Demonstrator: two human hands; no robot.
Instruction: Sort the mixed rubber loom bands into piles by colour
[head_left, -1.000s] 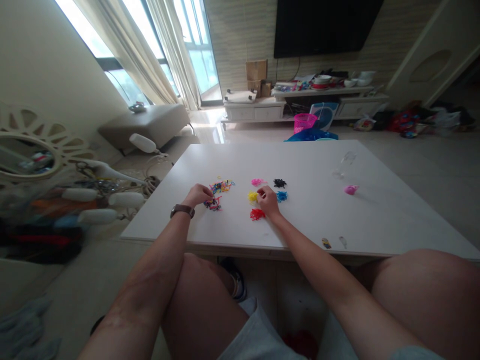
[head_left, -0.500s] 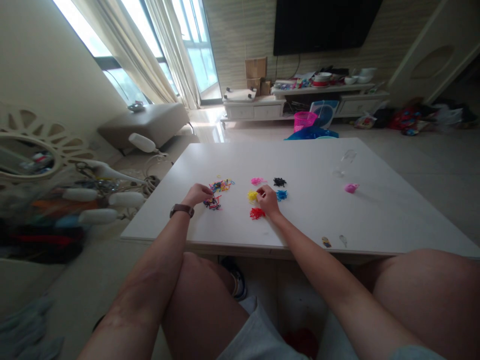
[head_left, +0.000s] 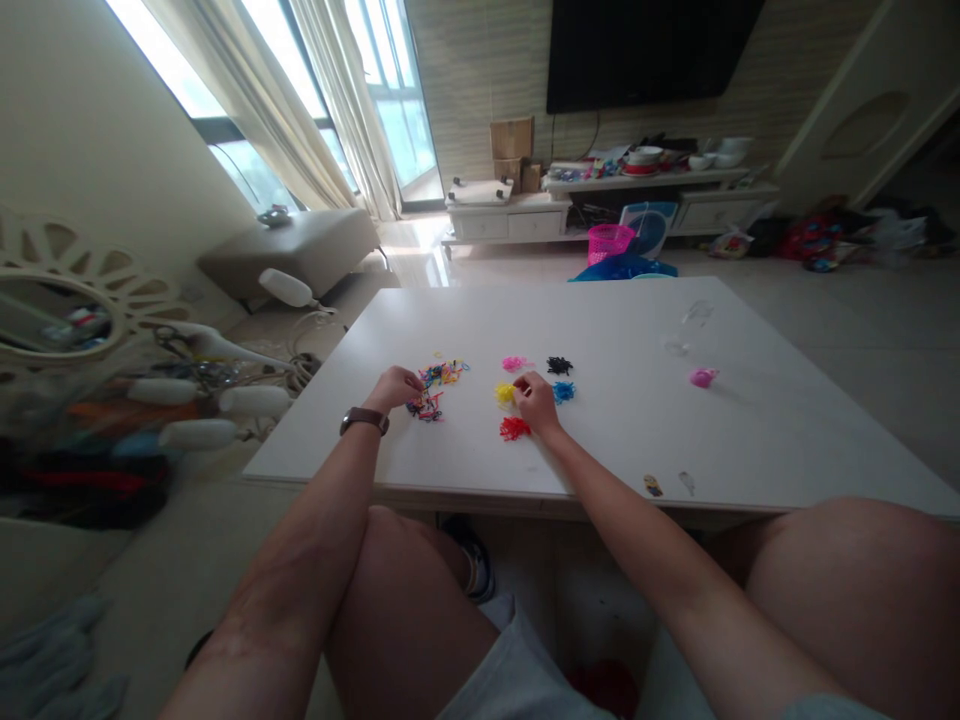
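Observation:
My left hand [head_left: 397, 388] is closed in a pinch at the left edge of a mixed heap of small coloured bands [head_left: 444, 373]; a darker mixed heap [head_left: 426, 407] lies just below it. What its fingertips hold is too small to make out. My right hand [head_left: 535, 398], also pinched, is at the right side of the yellow pile [head_left: 505, 393], and its fingertips hide whatever is between them. Around it lie a pink pile [head_left: 514, 364], a black pile [head_left: 559, 366], a blue pile [head_left: 563, 392] and a red pile [head_left: 514, 429].
On the white table [head_left: 630, 330], a pink item [head_left: 703, 377] and clear plastic pieces [head_left: 697, 314] lie to the right. A small yellow figure [head_left: 653, 485] rests by the front edge. White padded arms [head_left: 264, 401] stand off the left edge.

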